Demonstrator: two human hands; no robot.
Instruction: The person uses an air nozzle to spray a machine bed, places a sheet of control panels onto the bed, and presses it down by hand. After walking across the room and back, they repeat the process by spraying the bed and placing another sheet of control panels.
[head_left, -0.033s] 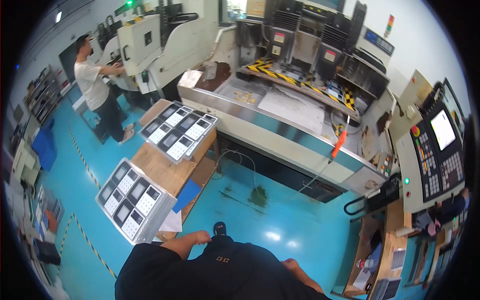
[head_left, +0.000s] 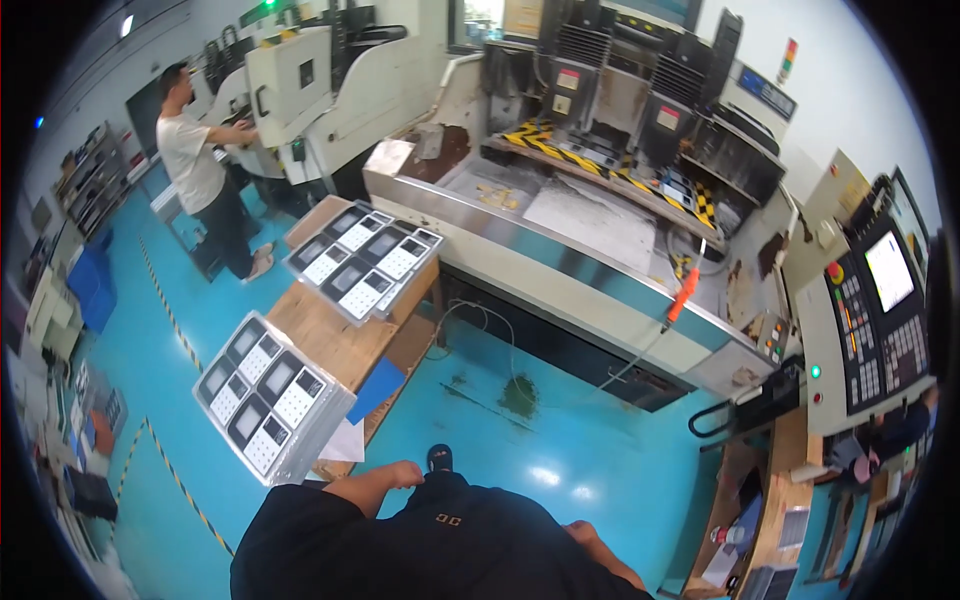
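Note:
My left hand (head_left: 404, 474) is beside my body with its fingers curled; nothing shows in it. It is nearest to the wooden bench (head_left: 315, 330) on my left. My right hand (head_left: 579, 531) hangs at my other side, its fingers mostly hidden by my dark shirt. At the bench's near end lies a stack of trays (head_left: 318, 440) with black and white rectangular panels (head_left: 246, 425). A second panel-filled tray (head_left: 400, 290) rests at the far end, beside the machine. Neither hand touches the trays.
A large machine (head_left: 560, 265) with an open bay stands ahead; an orange-handled air gun (head_left: 683, 297) hangs on its front edge. To the right are a control panel (head_left: 870, 310) and a wooden shelf (head_left: 790, 500). Another person (head_left: 195, 170) works at a machine on the far left.
The view has shifted slightly, so the surroundings sit a little farther right and lower at the top. My hands have not visibly moved.

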